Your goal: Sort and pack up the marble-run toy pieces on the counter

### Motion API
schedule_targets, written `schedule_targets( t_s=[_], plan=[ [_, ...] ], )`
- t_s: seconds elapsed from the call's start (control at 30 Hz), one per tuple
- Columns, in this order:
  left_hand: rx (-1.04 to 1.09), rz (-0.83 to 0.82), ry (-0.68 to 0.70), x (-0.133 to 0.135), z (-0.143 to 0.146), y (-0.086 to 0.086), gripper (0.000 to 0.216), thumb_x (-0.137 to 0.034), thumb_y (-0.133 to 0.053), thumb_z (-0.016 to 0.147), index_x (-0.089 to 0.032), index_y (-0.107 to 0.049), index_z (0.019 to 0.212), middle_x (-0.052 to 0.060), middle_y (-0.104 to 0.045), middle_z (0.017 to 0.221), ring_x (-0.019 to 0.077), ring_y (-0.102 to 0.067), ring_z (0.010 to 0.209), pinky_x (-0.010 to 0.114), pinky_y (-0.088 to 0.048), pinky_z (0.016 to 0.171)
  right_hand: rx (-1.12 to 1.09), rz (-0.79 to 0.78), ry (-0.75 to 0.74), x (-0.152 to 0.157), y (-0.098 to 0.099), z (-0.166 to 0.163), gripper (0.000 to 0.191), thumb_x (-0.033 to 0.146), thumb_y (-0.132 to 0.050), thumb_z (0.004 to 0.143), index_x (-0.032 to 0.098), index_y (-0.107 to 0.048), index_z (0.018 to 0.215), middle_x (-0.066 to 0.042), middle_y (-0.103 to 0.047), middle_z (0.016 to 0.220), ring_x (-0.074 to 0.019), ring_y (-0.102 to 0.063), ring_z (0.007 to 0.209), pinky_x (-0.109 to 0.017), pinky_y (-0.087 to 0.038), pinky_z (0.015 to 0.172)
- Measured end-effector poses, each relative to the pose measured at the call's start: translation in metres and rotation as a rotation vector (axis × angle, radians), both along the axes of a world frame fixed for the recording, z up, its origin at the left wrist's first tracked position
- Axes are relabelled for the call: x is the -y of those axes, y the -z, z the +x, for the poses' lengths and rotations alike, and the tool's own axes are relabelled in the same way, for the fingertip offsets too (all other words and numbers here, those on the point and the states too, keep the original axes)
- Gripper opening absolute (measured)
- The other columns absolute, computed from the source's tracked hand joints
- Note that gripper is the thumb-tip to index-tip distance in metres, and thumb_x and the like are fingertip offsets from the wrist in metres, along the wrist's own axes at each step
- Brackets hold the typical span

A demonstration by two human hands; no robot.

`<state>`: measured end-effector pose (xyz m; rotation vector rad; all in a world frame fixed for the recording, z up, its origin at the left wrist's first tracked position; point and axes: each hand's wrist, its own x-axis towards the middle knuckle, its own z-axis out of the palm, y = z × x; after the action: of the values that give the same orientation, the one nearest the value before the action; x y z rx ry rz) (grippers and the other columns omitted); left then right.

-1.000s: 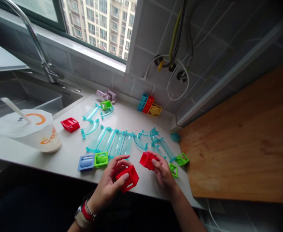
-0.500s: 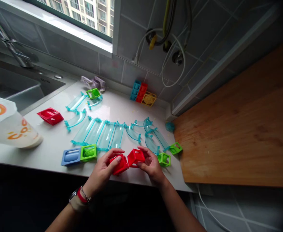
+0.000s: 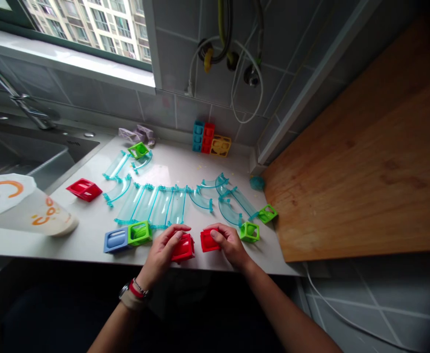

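My left hand grips a red plastic cube block at the counter's front edge. My right hand holds a second red cube block just right of it; a narrow gap separates the two blocks, and both sit low on the white counter. Left of my left hand stand a green cube and a blue cube joined side by side. A green cube lies right of my right hand. Several clear teal track pieces lie behind the hands.
A lidded cup stands at the left front. A red block lies near the sink. Blue, red and yellow cubes sit against the tiled wall. A wooden board fills the right side, with another green cube beside it.
Both hands lowered the red blocks onto the counter near its front edge. The two blocks touched half a second ago and now sit slightly apart. The view shifted right.
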<state>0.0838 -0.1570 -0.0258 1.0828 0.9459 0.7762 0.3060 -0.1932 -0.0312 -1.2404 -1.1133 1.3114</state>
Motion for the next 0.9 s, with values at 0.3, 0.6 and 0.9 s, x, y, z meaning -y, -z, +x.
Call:
schedule_targets(
  t_s=[0.3, 0.6, 0.9],
  plan=[
    [-0.213, 0.25, 0.006, 0.003, 0.009, -0.002, 0.037, -0.052, -0.058, 0.098, -0.018, -0.071, 0.109, 0.005, -0.071, 0.096, 0.0189, -0.066, 0.082, 0.026, -0.052, 0.071, 0.013, 0.008, -0.1, -0.001, -0.003, -0.003, 0.038, 0.052, -0.067, 0.093, 0.015, -0.077, 0.095, -0.001, -0.068, 0.075, -0.0133, -0.058, 0.062, -0.023, -0.044, 0.056],
    [-0.197, 0.247, 0.068, 0.01, 0.005, 0.002, 0.04, -0.047, -0.07, 0.092, -0.02, -0.066, 0.121, 0.01, -0.072, 0.111, 0.0264, -0.07, 0.101, 0.034, -0.056, 0.085, 0.027, 0.042, -0.116, 0.0, 0.001, -0.004, 0.038, 0.052, -0.063, 0.096, 0.017, -0.074, 0.102, -0.002, -0.068, 0.08, -0.0147, -0.059, 0.064, -0.024, -0.046, 0.059],
    [-0.218, 0.35, 0.029, 0.022, 0.008, -0.003, 0.042, -0.05, -0.078, 0.085, -0.019, -0.07, 0.111, 0.009, -0.073, 0.102, 0.023, -0.069, 0.088, 0.032, -0.056, 0.078, 0.069, 0.065, -0.147, 0.006, -0.001, -0.005, 0.041, 0.054, -0.061, 0.096, 0.017, -0.075, 0.106, -0.006, -0.074, 0.088, -0.0226, -0.067, 0.079, -0.03, -0.051, 0.072]
  ],
)
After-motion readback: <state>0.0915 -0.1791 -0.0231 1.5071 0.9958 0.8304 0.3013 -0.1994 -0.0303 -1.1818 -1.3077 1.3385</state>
